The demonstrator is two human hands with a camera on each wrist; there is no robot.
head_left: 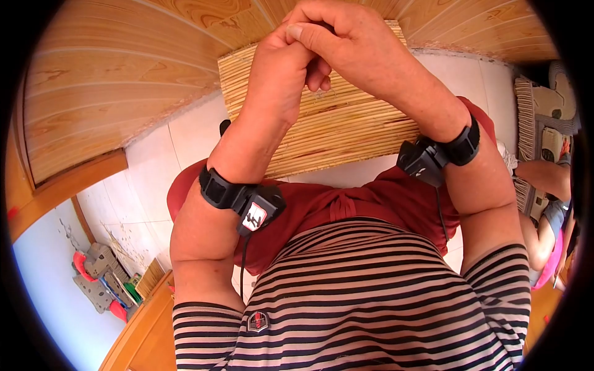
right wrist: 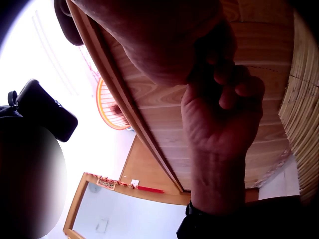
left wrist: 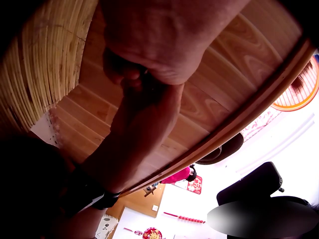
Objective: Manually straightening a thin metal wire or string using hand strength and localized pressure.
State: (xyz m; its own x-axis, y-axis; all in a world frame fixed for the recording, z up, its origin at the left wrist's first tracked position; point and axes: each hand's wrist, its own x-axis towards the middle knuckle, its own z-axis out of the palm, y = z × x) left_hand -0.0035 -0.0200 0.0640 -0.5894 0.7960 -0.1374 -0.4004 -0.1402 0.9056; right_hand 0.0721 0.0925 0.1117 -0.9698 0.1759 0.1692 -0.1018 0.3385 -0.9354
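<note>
Both hands meet over the far part of a mat of thin straw-coloured slats [head_left: 352,130]. In the head view my left hand [head_left: 278,62] comes in from the left with its fingers curled. My right hand [head_left: 346,37] lies against it from the right, its thumb [head_left: 306,34] across the left hand's top. The right wrist view shows the left hand [right wrist: 224,114] palm side on, fingers bent inward below the dark heel of the right hand [right wrist: 154,45]. Deep shadow covers the space between the hands, and I cannot tell whether they hold something small there.
A wood-grain panel [head_left: 117,68] rises beyond the mat. Pale floor tiles [head_left: 148,191] lie around it. Another person's bare leg [head_left: 544,179] is at the right, beside a patterned grey cloth [head_left: 550,105]. An orange-rimmed fan [right wrist: 105,104] stands beyond the panel.
</note>
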